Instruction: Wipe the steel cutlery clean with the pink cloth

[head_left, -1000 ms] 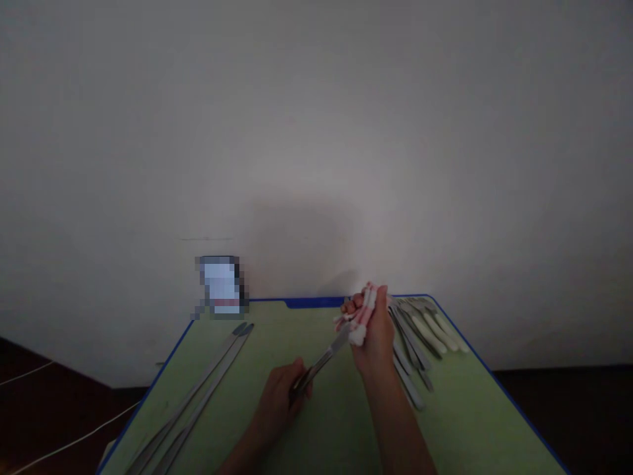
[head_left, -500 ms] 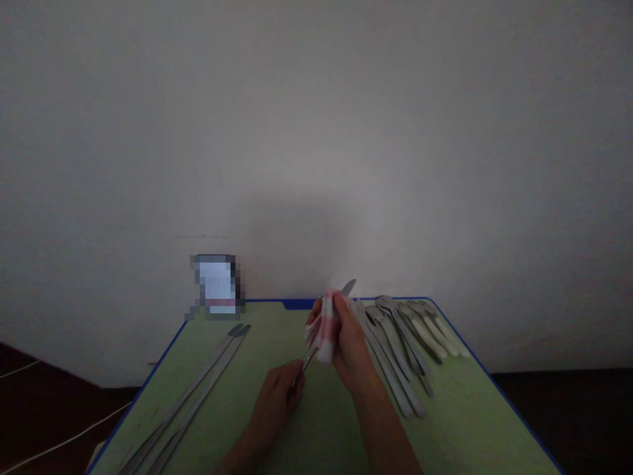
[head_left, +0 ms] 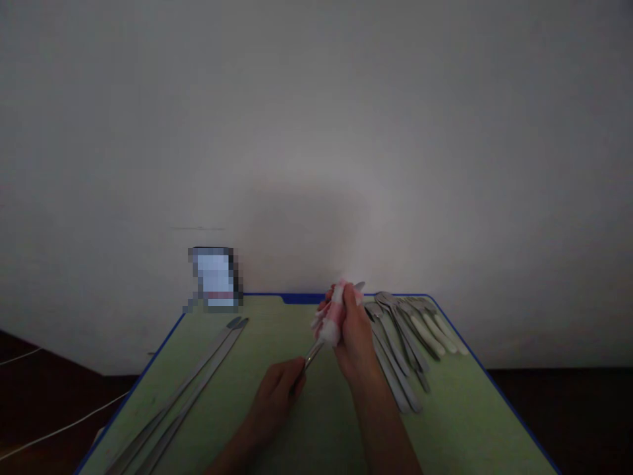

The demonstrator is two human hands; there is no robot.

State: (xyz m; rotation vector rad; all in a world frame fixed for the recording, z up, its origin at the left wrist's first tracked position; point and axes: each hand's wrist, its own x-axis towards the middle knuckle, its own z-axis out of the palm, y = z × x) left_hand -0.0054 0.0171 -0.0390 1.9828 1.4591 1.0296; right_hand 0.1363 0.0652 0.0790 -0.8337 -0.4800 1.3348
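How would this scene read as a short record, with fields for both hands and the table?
Left hand: grips a silver metal table knife by its handle
Right hand: holds a pink-and-white cloth around the blade, tip showing
Table: pale green top, blue edge
Left side: two long silver metal utensils
Right side: silver metal cutlery, some cream-handled

The left hand [head_left: 281, 384] is curled closed, near and to the left, its left forearm [head_left: 240, 441] slanting far and rightward; the right hand [head_left: 353, 330] grips farther off, thumb pointing far, its right forearm [head_left: 383, 415] leaning leftward
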